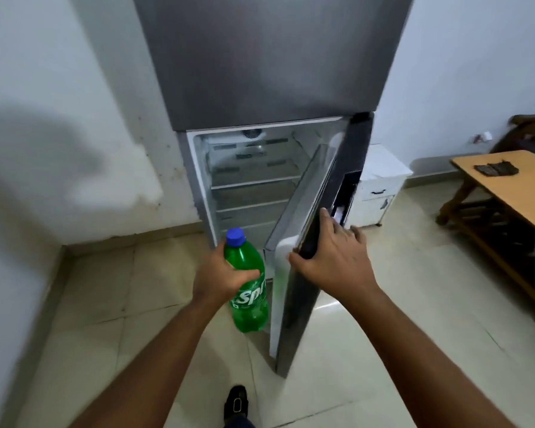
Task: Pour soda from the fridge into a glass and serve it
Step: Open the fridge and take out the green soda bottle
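Our left hand [221,278] clamps the soda bottle [248,287] just outside the fridge [260,57], while our right hand [331,254], fingers spread, grips the door edge [309,242]; a hasty swing could strike the bottle.

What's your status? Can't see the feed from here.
Left hand gripping green soda bottle, cap on. Right hand on open fridge door edge. No glass in view.

A single wide-angle camera sits at the person's head, facing forward and steeply down, so both forearms reach up from the bottom edge. It stands close before the fridge [260,88], whose open lower door [303,288] fills the centre, with tiled floor [383,335] below. No second view overlaps it.
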